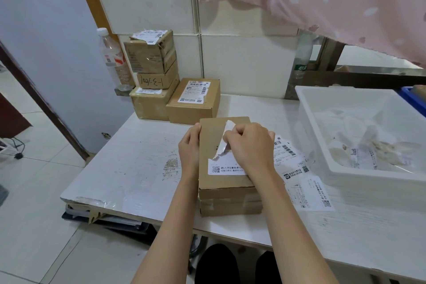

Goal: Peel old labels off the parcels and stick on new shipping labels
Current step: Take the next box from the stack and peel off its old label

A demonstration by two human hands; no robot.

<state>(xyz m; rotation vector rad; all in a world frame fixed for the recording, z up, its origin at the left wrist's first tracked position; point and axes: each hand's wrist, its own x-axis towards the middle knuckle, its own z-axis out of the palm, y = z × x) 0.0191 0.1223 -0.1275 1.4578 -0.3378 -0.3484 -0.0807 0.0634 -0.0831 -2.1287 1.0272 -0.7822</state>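
Observation:
A brown cardboard parcel lies on the white table in front of me. Its white label is half peeled, the upper part lifted and curled back. My right hand pinches that loose flap above the box top. My left hand holds the parcel's left edge, fingers curled over it. New shipping labels lie flat on the table just right of the parcel, partly hidden by my right arm.
Several more parcels stand stacked at the back left against the tiled wall, beside a plastic bottle. A white plastic bin with peeled label scraps sits at the right. A pink curtain hangs above.

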